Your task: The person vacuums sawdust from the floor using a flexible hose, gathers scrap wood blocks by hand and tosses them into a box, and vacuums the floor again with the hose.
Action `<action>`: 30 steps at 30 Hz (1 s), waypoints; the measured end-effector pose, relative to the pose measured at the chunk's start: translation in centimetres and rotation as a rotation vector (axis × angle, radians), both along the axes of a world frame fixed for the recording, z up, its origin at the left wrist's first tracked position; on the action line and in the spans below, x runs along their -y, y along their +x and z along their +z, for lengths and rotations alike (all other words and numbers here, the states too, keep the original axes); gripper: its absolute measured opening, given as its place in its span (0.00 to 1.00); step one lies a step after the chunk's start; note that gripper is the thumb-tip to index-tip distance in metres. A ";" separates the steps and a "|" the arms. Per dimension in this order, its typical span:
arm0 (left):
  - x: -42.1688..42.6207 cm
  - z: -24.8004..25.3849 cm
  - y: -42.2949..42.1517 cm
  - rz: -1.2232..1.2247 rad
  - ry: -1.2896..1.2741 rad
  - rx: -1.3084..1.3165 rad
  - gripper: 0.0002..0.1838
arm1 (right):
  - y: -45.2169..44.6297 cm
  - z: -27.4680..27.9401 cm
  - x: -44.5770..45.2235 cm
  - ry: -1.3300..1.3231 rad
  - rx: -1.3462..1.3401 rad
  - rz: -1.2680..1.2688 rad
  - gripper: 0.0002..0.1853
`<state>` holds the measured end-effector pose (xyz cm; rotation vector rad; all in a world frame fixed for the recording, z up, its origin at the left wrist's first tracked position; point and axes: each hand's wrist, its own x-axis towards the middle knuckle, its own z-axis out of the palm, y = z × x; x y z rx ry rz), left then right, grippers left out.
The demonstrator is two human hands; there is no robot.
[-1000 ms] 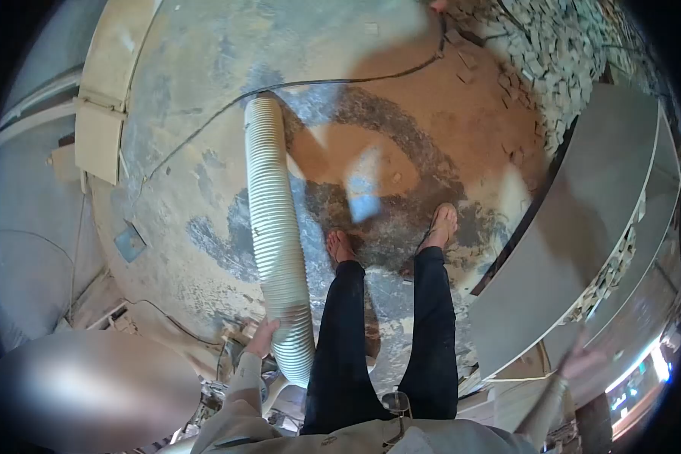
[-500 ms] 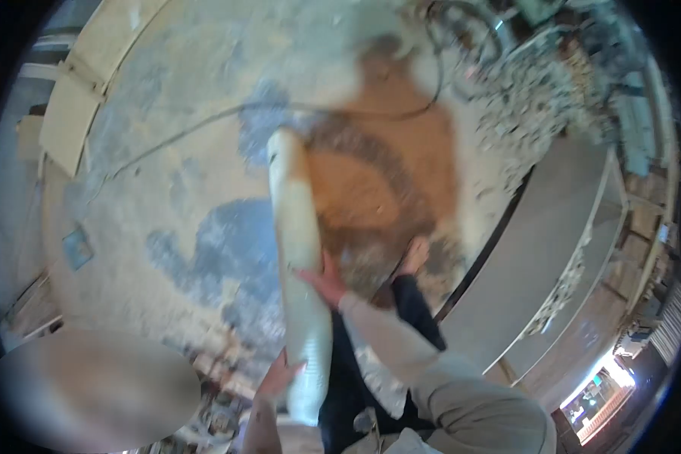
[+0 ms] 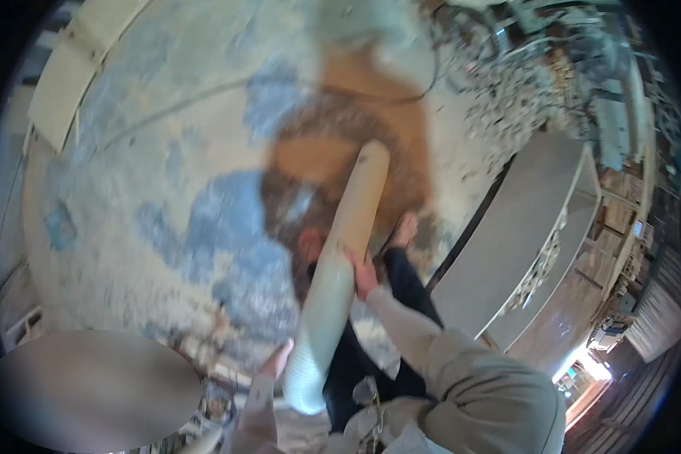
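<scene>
A long, pale ribbed hose (image 3: 327,303) slants across the middle of the view, its far end above the stained floor between my feet and its near end by my waist. My right hand (image 3: 362,274) grips the hose from its right side, about halfway along, fingers over the top. Low on the left side, my left hand (image 3: 278,359) is against the hose near its lower end, its fingers partly hidden and blurred.
A large grey board (image 3: 499,250) leans at the right, with wood scraps (image 3: 507,98) heaped beyond it. A dark cable (image 3: 197,97) crosses the floor (image 3: 204,144). Pale panels (image 3: 72,83) stand at upper left, and clutter lies at lower left.
My right hand came from the far right onto the hose. The hose's far end has swung right, in front of my feet. My left hand has shifted slightly down and right.
</scene>
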<state>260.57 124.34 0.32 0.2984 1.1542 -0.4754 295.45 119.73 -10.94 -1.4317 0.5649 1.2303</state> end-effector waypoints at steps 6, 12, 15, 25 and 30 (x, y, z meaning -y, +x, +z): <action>1.0 7.9 -7.9 0.151 0.149 -0.177 0.39 | -9.0 2.9 -8.5 -0.065 -0.172 0.189 0.48; 0.8 9.0 -10.2 0.167 0.097 -0.324 0.38 | -9.7 3.4 -12.6 0.020 -0.145 0.407 0.44; 1.1 7.7 -10.0 0.142 0.051 -0.304 0.36 | -7.7 2.9 -10.7 0.139 -0.211 0.314 0.47; -0.2 9.1 5.2 -0.087 -0.006 -0.305 0.35 | 3.3 4.1 4.9 0.007 -0.257 -0.005 0.46; 0.0 11.6 17.6 -0.390 -0.039 -0.238 0.38 | 9.6 5.0 13.0 -0.017 -0.146 -0.117 0.27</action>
